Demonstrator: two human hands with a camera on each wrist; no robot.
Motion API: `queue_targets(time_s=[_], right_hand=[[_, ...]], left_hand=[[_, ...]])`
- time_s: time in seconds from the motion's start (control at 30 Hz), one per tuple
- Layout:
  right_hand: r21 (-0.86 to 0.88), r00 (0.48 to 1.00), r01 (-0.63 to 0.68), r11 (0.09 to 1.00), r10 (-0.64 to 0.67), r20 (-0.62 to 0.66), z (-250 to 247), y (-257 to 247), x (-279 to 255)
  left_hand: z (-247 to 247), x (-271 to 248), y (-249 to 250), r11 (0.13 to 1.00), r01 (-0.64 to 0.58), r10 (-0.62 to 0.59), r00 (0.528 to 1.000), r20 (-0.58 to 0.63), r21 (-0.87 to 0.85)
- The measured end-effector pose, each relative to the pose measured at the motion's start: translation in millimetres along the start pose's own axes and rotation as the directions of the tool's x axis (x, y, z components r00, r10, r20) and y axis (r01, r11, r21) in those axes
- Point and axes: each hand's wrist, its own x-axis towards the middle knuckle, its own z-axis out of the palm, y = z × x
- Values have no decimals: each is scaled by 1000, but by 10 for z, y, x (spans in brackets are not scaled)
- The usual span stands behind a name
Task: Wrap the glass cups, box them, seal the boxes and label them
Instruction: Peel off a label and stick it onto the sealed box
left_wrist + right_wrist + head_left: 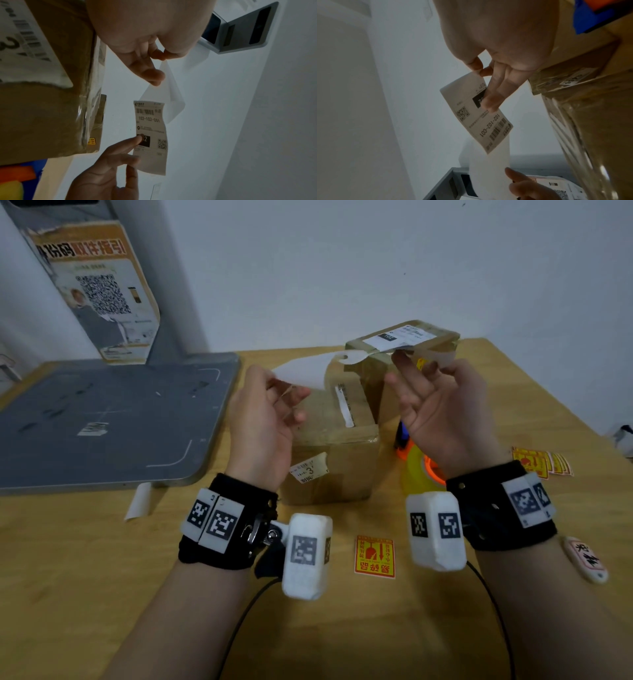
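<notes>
Two taped cardboard boxes stand mid-table, a near box (329,440) and a far box (373,368). Both hands are raised above them. My right hand (404,364) pinches a white shipping label (399,337), printed with a barcode and "102-102-C01" (488,121). My left hand (287,392) pinches the translucent backing paper (308,371), which curls away from the label. The left wrist view shows the backing paper (171,97) partly peeled from the label (150,121), with a right fingertip on the label's black patch. No glass cups are visible.
A grey weighing platform (113,412) lies at the left with a poster stand behind it. A yellow tape roll on an orange dispenser (418,470) sits behind my right wrist. One red-yellow fragile sticker (374,556) lies near me and several more (541,463) at the right. A paper strip (138,501) lies by the platform.
</notes>
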Motion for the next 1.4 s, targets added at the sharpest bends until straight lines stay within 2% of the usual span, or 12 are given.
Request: queue_targets(time_s=[0.17, 0.27, 0.43, 0.6, 0.7, 0.77, 0.83, 1.03, 1.13, 1.2, 1.27, 1.4], right_hand=[[151, 998, -12, 988, 20, -51, -44, 1, 22], [192, 995, 30, 981, -10, -103, -75, 11, 57], [123, 992, 73, 990, -60, -107, -51, 43, 48], [-15, 988, 105, 994, -106, -112, 23, 58, -3], [-98, 986, 121, 988, -131, -103, 33, 79, -10], [-150, 984, 133, 980, -149, -100, 41, 88, -12], [-197, 980, 148, 969, -170, -101, 54, 90, -12], [-311, 970, 195, 930, -231, -81, 103, 100, -16], [-379, 967, 223, 898, -254, -33, 143, 98, -53], [-430, 967, 244, 869, -250, 43, 176, 91, -89], [-471, 960, 277, 838, -225, 164, 210, 91, -129], [-536, 885, 425, 730, -209, 416, 228, 103, -165]], left_hand=[[-66, 65, 61, 996, 17, -20, 999, -28, -92], [-107, 119, 113, 995, -35, 26, 995, -94, -94], [-251, 232, 228, 977, -112, 65, 967, -245, -183], [-492, 387, 337, 928, -277, 152, 892, -425, -248], [-595, 388, 342, 962, -264, 208, 877, -432, -73], [-568, 373, 340, 981, -193, 174, 856, -488, 13], [-532, 396, 358, 989, -135, 148, 858, -492, 62], [-284, 256, 374, 947, -123, 218, 925, -313, 297], [-158, 92, 395, 947, -105, 112, 994, -6, 304], [-49, -57, 395, 916, -92, -2, 973, 233, 390], [17, -154, 352, 881, -74, -116, 923, 366, 467], [63, -217, 270, 910, 64, -235, 894, 381, 411]])
